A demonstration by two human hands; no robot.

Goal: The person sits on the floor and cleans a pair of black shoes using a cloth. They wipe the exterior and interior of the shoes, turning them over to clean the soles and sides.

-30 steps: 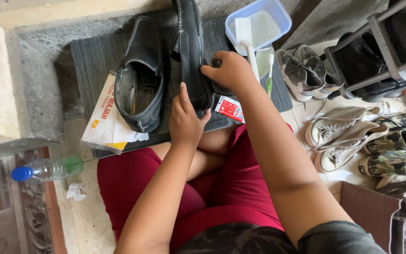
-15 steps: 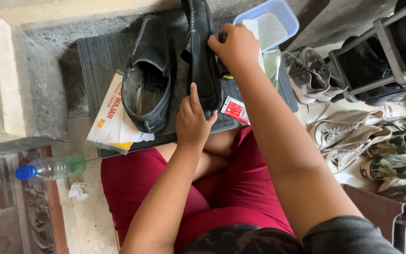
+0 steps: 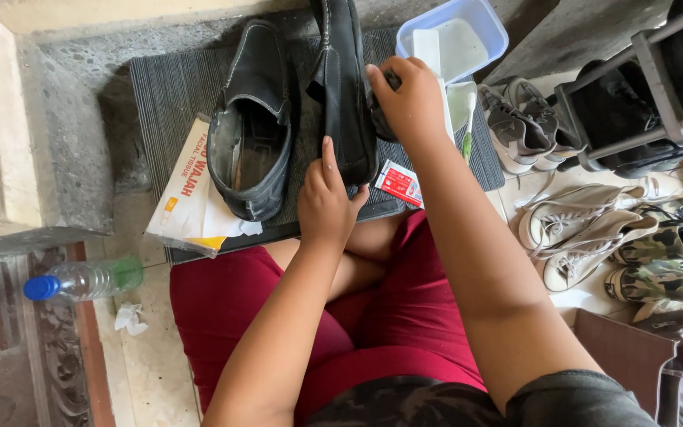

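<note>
A black leather shoe [image 3: 347,87] is held on edge at upper centre of the frame, over the dark ribbed mat [image 3: 167,87]. The left hand [image 3: 327,199] is cupped around its heel, while the right hand [image 3: 406,99] is closed on a small dark object, not identifiable, pressed to its side. For even rubbing, the heel grip should be kept firm and the shoe turned gradually, clear of its mate [image 3: 252,126] lying just beside it.

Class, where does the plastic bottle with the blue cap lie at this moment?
In the head view, the plastic bottle lies on its side at the lower left, on the floor beside the tissue pack and a crumpled tissue.
</note>
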